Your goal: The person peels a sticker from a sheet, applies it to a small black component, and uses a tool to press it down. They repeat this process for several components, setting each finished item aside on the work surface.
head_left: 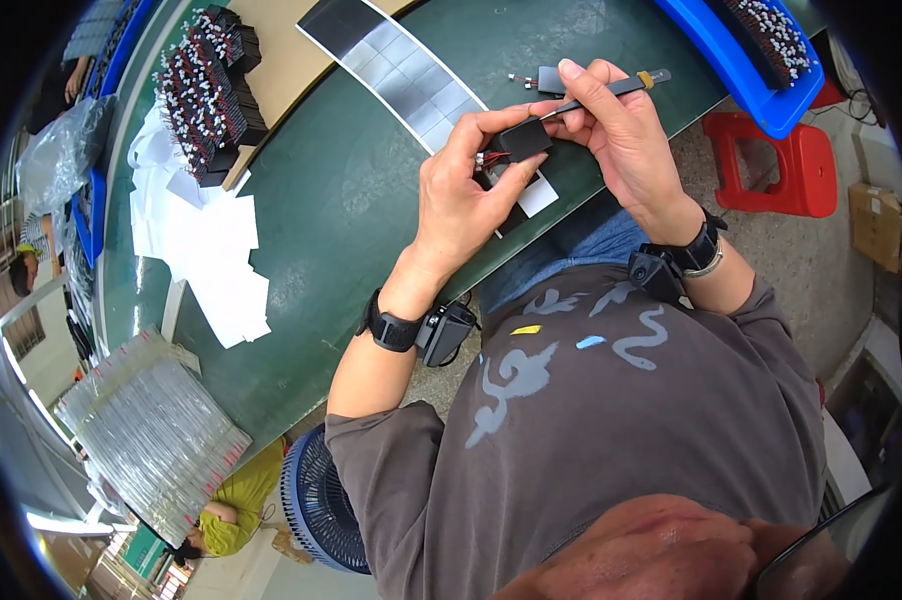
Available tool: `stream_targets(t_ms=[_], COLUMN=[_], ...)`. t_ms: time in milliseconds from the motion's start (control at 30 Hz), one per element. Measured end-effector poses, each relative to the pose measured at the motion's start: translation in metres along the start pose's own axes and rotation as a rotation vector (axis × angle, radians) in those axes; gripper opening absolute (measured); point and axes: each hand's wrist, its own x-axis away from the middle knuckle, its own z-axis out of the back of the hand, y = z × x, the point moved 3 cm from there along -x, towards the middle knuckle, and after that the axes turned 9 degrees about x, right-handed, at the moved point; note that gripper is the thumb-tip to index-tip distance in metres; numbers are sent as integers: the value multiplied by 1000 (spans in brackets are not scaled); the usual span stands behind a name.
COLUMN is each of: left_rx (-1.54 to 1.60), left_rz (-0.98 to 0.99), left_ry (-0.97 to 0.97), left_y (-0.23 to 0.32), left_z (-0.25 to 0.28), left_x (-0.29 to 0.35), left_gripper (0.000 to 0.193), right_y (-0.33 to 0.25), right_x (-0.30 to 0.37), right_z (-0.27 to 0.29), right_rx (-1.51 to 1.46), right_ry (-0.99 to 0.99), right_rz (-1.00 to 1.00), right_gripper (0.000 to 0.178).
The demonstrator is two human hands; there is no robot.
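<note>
Clock centred on the held block, 12 at top of view.

Left hand (463, 195) at 8: thumb and fingers pinching a black block (524, 141). Right hand (626, 135) at 3: gripping a slim dark tool (626, 87), tip at or almost at the block's edge; contact too small to tell. A skid there could nick the left hand or score the casing.

Red wires (493, 157) at the block's 8, crowded by the left hand; a twist of the grip might strain them.

Second block (550, 81) at 1, just beside the right hand; a stray knuckle could knock it.

Patterned strip (396, 65) toward 10 on the green table (316, 200); a dragged forearm may crease it. Table edge near at 5: a fumbled block could drop off.

Heaped wired blocks (221, 110) at 9, well apart; close-packed leads look liable to snag.
</note>
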Motion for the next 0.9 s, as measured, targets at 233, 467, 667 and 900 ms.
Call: stream_targets(t_ms=[233, 467, 667, 900], left_rx=[-9, -30, -35, -33], left_rz=[-1, 3, -15, -10], left_ry=[11, -6, -5, -3], left_y=[-4, -3, -1, -3], left_z=[1, 1, 0, 1], left_x=[0, 0, 1, 1], left_gripper=[38, 40, 40, 40], right_y=[1, -4, -1, 0], right_x=[2, 6, 5, 3], right_z=[-1, -2, 0, 0], right_rx=[-35, -50, -50, -40], right_ry=[-12, -26, -23, -20], right_rz=[34, 65, 15, 11], right_gripper=[28, 28, 28, 29])
